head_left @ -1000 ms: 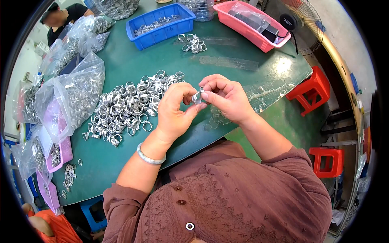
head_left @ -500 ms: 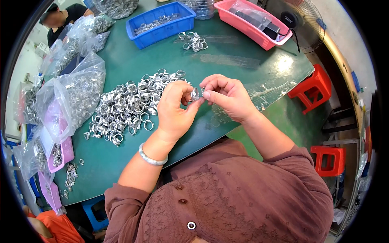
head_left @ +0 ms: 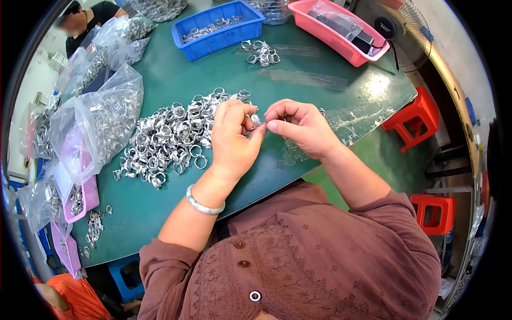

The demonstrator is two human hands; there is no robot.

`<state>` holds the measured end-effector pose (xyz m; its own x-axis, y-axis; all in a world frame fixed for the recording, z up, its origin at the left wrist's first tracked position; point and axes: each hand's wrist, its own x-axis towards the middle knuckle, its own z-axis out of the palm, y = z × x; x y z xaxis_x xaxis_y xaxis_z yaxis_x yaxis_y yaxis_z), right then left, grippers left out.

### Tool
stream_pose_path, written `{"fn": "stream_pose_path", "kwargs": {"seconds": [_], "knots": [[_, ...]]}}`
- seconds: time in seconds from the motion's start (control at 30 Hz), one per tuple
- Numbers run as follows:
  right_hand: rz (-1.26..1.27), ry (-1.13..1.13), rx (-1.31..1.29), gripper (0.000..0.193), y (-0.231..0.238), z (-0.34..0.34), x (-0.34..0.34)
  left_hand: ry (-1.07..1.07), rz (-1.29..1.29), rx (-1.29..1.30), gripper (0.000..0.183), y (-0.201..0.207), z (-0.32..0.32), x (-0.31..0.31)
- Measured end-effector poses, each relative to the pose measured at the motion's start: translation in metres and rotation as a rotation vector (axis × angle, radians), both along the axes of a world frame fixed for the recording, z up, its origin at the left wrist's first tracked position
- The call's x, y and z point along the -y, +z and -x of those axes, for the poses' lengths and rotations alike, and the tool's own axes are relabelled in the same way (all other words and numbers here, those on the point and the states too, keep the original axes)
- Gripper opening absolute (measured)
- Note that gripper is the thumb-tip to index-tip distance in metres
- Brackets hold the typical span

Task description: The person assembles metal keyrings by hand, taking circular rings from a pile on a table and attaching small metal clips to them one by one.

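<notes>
In front of me, my left hand [head_left: 234, 140] is closed, with a silver ring [head_left: 256, 120] pinched at its thumb and fingertips. Facing it, my right hand [head_left: 303, 128] has its thumb and fingers pressed together close to that ring. What the right fingers hold, if anything, is hidden. Both hands are raised over the table's near part. Just left of my left hand spreads a large heap of silver rings [head_left: 165, 140]. A small silver piece [head_left: 321, 112] shows behind my right hand's knuckles.
A smaller ring cluster [head_left: 264, 54] lies beyond my hands on the green table [head_left: 298, 96]. Farther back are a blue basket [head_left: 192, 50] with rings and a pink basket [head_left: 341, 50]. Filled plastic bags [head_left: 114, 114] line the left side. Red stools [head_left: 413, 120] stand right; other people are at left.
The view has shifted slightly, so the table's things appear a little to the right. My fingertips have drawn closer together around the ring, which now shows less.
</notes>
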<state>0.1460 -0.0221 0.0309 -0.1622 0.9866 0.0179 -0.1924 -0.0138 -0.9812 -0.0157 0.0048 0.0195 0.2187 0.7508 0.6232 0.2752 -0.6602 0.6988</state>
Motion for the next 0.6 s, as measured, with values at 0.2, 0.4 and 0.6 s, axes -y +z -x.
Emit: {"fn": "stream_pose_path", "kwargs": {"seconds": [0.2,0.4,0.6], "knots": [[-0.082,0.037,0.003,0.014,-0.003,0.001,-0.002,-0.015,0.031,-0.025,0.035,0.002,0.0,0.002],[0.002,0.031,-0.137,0.023,0.006,-0.006,-0.002,-0.275,0.522,0.361,0.035,-0.003,0.001,-0.001],[0.03,-0.005,-0.092,0.028,0.005,-0.016,-0.001,-0.457,0.91,0.63,0.037,0.0,0.001,-0.003]]}}
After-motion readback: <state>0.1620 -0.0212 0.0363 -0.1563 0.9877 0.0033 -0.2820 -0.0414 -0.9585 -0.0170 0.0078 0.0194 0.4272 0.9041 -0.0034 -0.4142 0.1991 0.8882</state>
